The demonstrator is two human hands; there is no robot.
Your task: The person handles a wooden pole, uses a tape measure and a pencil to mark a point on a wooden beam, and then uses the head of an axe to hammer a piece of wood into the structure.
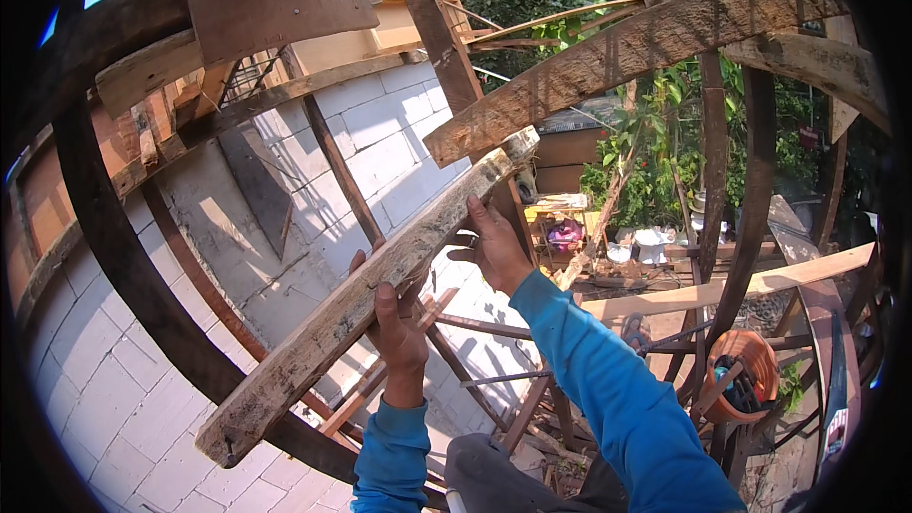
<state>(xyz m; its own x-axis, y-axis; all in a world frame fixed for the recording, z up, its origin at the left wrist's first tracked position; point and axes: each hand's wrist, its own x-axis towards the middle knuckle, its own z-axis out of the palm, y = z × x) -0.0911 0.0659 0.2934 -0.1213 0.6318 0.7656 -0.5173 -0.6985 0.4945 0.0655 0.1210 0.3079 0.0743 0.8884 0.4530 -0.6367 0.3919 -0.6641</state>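
"What have you got there?"
"One weathered beam (pixel 353 300), slanting from near left to far right in front of me. My left hand (pixel 399 334) is wrapped round its middle, thumb on top; my right hand (pixel 498 249) grips it nearer the far end."
"Any lettering?"
"One small label (pixel 837 427) at the right, not legible to me."
"Anything else?"
"One orange bucket (pixel 737 376) at right, one pale block wall (pixel 157 361) at left."

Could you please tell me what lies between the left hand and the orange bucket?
In the head view, the blue right sleeve crosses between the left hand and the orange bucket, with a dark wooden post nearer the bucket.
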